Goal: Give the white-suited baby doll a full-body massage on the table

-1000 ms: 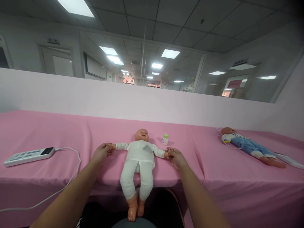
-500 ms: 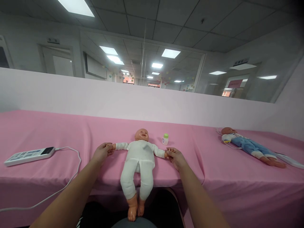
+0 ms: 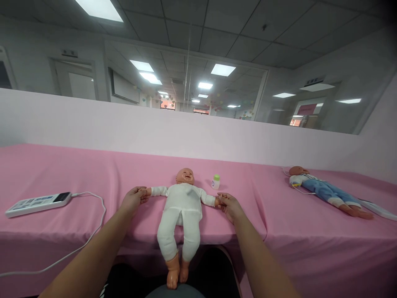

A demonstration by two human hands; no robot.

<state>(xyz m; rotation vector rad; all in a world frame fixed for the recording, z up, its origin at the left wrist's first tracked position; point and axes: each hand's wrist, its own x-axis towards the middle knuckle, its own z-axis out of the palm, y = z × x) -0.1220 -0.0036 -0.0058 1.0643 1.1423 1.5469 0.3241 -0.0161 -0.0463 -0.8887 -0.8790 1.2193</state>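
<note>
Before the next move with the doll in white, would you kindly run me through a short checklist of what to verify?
1. Left hand grips the doll's hand at the end of its outstretched arm: ok.
2. Right hand grips the doll's other hand: ok.
3. Doll in white lies face up on the pink table, arms spread: ok.
4. Doll fully supported: not ok, its lower legs and feet hang over the near edge.
5. Small bottle with green cap stands upright beside the doll's head, apart from the right hand: ok.
6. White cable from the white device stays apart from the left hand: ok, though close to the forearm.
</note>
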